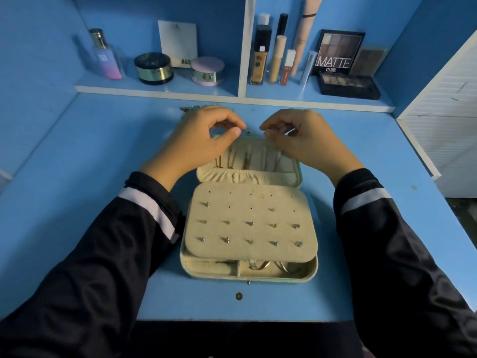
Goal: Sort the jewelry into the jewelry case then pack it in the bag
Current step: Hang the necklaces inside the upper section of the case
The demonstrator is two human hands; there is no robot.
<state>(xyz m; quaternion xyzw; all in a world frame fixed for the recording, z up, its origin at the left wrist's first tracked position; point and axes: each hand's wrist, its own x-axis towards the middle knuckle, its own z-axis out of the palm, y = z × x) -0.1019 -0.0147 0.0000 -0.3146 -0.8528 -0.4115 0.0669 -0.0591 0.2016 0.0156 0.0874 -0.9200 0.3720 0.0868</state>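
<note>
The jewelry case (249, 228) is found open at the centre of the surface (90, 177). At its 12 o'clock edge the left hand (204, 140) and right hand (307, 143) are curled into narrow pinches; any item held cannot be made out. The jewelry (249, 223) is judged light, fine and snag-prone, best pinched by the fingertips.

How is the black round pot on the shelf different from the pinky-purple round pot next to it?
The black pot has a dark lid; the pinky-purple pot has a pale lilac one. The black pot's side band is gold; the pinky-purple pot's band is silvery. The black pot stands left of the pinky-purple pot. Both are round, squat, lidded and stand on the same shelf.
</note>
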